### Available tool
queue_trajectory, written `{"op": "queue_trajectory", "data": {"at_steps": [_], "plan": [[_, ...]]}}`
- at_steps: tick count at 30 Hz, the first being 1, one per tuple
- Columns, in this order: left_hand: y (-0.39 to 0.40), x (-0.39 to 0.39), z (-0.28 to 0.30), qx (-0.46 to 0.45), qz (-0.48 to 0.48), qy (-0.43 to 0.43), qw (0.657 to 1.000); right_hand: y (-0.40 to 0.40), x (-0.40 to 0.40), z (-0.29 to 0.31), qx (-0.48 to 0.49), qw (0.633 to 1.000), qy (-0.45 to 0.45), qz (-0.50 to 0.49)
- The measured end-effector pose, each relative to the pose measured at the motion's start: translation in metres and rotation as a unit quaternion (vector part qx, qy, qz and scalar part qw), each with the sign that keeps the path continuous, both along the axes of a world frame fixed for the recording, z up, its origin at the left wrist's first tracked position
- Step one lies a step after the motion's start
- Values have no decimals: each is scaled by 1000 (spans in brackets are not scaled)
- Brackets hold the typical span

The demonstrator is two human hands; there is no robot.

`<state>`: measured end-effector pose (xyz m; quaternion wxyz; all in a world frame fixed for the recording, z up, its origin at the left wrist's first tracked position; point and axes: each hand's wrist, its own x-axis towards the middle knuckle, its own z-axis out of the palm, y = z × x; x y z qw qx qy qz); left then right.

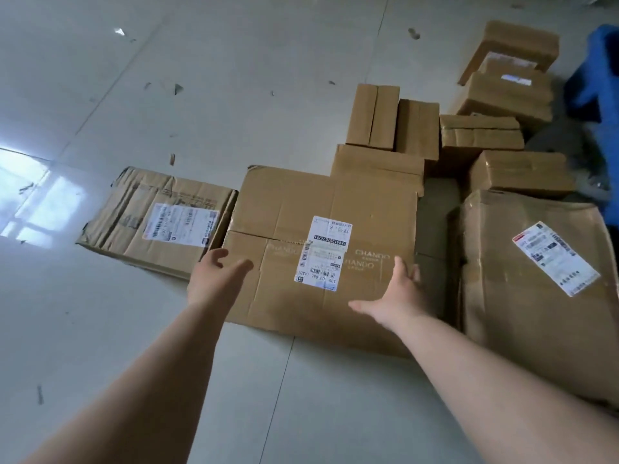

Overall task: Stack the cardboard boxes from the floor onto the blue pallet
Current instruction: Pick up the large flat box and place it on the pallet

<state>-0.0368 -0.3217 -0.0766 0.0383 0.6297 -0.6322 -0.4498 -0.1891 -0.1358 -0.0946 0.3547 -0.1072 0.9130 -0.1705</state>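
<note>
A large cardboard box (335, 202) with a white shipping label and "CHANDO" print lies on the floor in the middle. My left hand (214, 279) reaches over its near left edge with fingers spread, holding nothing. My right hand (395, 299) is above its near right part, fingers straight and relaxed. I cannot tell whether either hand touches the box. A flat labelled box (134, 212) lies to the left. A big labelled box (536, 296) stands to the right. A blue pallet (596, 78) shows at the far right edge.
Several smaller cardboard boxes (479, 135) crowd the floor behind and to the right of the big ones. Scraps of paper litter the pale tiled floor (167, 95). Window light reflects on the tiles at the left.
</note>
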Motion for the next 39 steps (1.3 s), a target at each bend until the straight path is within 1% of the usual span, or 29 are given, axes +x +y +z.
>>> {"op": "queue_trajectory", "data": {"at_steps": [1, 4, 6, 7, 10, 12, 15, 20, 22, 25, 32, 36, 39], "plan": [[-3, 4, -12, 5, -4, -12, 1000, -2, 1, -9, 0, 1000, 1, -13], [-8, 18, -39, 20, -58, -79, 995, -4, 1, -30, 6, 999, 16, -39], [-9, 26, -49, 36, -63, -99, 992, -1, -2, -41, 7, 997, 36, -68], [-10, 29, -53, 44, -57, -102, 992, 1, -3, -45, 7, 996, 30, -88], [-12, 34, -64, 73, -16, -85, 994, 6, -4, -53, -6, 983, -38, -177], [-11, 33, -68, 92, -10, -72, 993, 11, -4, -57, -17, 973, -72, -221], [-9, 32, -67, 96, -1, -51, 994, 20, -4, -58, -46, 962, -87, -253], [-2, 40, -56, 54, 26, -35, 998, 34, -5, -39, -110, 942, -108, -298], [-1, 42, -45, 17, 31, -38, 999, 38, -8, -26, -111, 943, -117, -290], [-4, 34, -18, -30, 3, -67, 997, 43, -16, -1, -106, 948, -134, -269], [-10, -3, 61, -55, -53, -88, 993, 65, -39, 72, -82, 951, -187, -231], [-10, -27, 115, -38, -103, -92, 990, 86, -46, 114, -74, 944, -220, -233], [-5, -49, 156, -62, -130, -83, 986, 102, -56, 145, -82, 936, -242, -241]]}}
